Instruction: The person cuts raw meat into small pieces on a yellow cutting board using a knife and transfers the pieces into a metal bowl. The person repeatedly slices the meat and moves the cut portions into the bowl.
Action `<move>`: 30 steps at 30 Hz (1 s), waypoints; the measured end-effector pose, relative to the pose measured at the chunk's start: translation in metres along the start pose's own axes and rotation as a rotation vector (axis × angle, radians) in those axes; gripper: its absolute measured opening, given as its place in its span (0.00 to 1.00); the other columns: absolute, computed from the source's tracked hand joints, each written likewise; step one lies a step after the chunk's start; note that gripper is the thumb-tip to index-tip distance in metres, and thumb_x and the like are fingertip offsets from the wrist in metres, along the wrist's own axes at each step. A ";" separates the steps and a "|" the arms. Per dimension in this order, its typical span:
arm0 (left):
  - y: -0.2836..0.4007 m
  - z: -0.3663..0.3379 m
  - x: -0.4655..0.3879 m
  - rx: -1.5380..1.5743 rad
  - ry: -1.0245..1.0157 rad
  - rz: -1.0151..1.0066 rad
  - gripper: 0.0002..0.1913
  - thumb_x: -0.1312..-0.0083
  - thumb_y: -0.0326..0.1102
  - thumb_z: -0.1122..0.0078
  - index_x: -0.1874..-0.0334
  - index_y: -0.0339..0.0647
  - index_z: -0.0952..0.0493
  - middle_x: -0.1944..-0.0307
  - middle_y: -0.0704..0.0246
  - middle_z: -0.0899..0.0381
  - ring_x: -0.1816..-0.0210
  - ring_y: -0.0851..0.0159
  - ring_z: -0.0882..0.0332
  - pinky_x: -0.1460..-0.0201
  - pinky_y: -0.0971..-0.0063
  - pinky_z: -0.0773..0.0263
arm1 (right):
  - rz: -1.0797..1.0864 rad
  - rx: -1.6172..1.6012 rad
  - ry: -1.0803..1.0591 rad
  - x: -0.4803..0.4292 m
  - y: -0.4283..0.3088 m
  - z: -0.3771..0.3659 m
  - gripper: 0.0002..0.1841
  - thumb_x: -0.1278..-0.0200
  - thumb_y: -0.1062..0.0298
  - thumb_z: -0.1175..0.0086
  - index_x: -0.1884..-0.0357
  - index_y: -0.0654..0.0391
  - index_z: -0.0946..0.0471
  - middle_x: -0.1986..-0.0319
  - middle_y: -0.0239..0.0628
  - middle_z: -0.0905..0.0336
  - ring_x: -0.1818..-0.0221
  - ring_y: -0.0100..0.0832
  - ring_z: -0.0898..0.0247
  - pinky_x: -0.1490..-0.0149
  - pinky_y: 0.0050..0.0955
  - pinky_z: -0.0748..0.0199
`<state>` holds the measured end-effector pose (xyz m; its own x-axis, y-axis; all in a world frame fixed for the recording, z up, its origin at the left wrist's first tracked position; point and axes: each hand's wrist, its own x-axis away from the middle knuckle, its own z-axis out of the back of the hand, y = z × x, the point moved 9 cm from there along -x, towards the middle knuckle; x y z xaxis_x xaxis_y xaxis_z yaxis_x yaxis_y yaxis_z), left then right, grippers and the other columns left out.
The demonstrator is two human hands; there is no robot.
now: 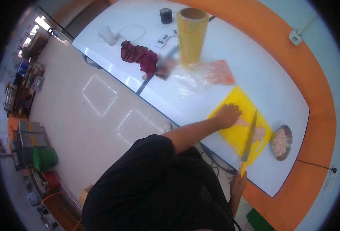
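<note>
My left hand [228,115] lies on a yellow cutting board [236,98], its fingers bent over the left part of the board. A strip of pale raw meat [242,121] pokes out beside it; whether the fingers grip it is hidden. My right hand [238,181] is closed around the yellow handle of a long kitchen knife [250,138]. The blade is over the board, pointing away from me. More pale raw meat [259,134] lies right of the blade. A round metal bowl [289,138] holding small pieces of pale meat [280,143] stands at the board's right.
Beyond the board lie a clear plastic bag [190,80] and a flat pack of reddish meat [220,72]. A large roll of plastic film [193,37] stands behind them. Farther left are a phone [163,73], a maroon cloth [139,57], small timers [160,43] and a plastic jug [107,35].
</note>
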<state>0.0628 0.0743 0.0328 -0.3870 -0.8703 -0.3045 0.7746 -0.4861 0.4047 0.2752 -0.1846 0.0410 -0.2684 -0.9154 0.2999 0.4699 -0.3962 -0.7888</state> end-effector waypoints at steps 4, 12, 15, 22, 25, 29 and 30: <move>0.013 -0.018 0.001 0.058 -0.067 -0.016 0.13 0.27 0.44 0.47 0.56 0.47 0.15 0.52 0.64 0.18 0.48 0.53 0.21 0.44 0.55 0.29 | -0.044 -0.070 -0.052 0.004 0.003 -0.006 0.14 0.19 0.62 0.53 0.46 0.63 0.27 0.71 0.29 0.34 0.72 0.21 0.38 0.68 0.27 0.36; 0.002 -0.016 0.003 0.026 0.032 -0.036 0.10 0.29 0.41 0.47 0.58 0.51 0.15 0.56 0.66 0.18 0.49 0.56 0.22 0.45 0.54 0.31 | 0.000 0.038 -0.012 0.002 0.015 -0.003 0.14 0.16 0.58 0.57 0.51 0.60 0.28 0.76 0.29 0.30 0.82 0.19 0.40 0.78 0.21 0.42; 0.003 -0.013 0.003 0.047 0.065 -0.052 0.10 0.30 0.41 0.45 0.59 0.51 0.15 0.57 0.66 0.18 0.49 0.56 0.21 0.45 0.54 0.30 | -0.164 -0.029 -0.105 0.004 0.025 -0.007 0.11 0.18 0.62 0.57 0.53 0.60 0.28 0.77 0.31 0.29 0.85 0.21 0.38 0.80 0.23 0.37; 0.005 -0.004 0.000 0.031 0.123 -0.081 0.11 0.32 0.41 0.44 0.64 0.48 0.14 0.63 0.63 0.15 0.57 0.54 0.17 0.52 0.54 0.26 | -0.214 -0.028 -0.125 -0.001 0.029 -0.004 0.09 0.25 0.70 0.58 0.53 0.61 0.28 0.78 0.31 0.31 0.84 0.22 0.36 0.80 0.24 0.36; 0.002 -0.009 -0.001 0.036 0.080 -0.038 0.11 0.32 0.41 0.44 0.64 0.46 0.14 0.65 0.63 0.15 0.59 0.53 0.17 0.53 0.54 0.25 | -0.026 0.017 -0.076 -0.005 0.027 0.001 0.09 0.24 0.69 0.57 0.52 0.61 0.27 0.78 0.30 0.32 0.83 0.22 0.36 0.79 0.23 0.37; -0.006 -0.031 0.000 0.076 -0.134 0.062 0.11 0.31 0.43 0.43 0.56 0.49 0.17 0.52 0.64 0.19 0.44 0.54 0.23 0.37 0.55 0.33 | 0.010 0.102 -0.077 -0.008 0.041 0.006 0.12 0.24 0.68 0.53 0.48 0.65 0.28 0.70 0.39 0.29 0.69 0.31 0.32 0.64 0.34 0.33; -0.008 -0.031 0.001 0.084 -0.128 0.066 0.11 0.31 0.43 0.43 0.56 0.48 0.17 0.52 0.64 0.19 0.45 0.54 0.23 0.38 0.54 0.33 | -0.063 0.108 -0.110 -0.008 0.049 0.004 0.14 0.24 0.67 0.52 0.46 0.67 0.28 0.66 0.43 0.28 0.63 0.36 0.30 0.56 0.40 0.30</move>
<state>0.0721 0.0797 0.0026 -0.4014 -0.9010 -0.1643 0.7578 -0.4275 0.4929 0.3035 -0.1974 0.0020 -0.2092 -0.8882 0.4090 0.5441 -0.4533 -0.7060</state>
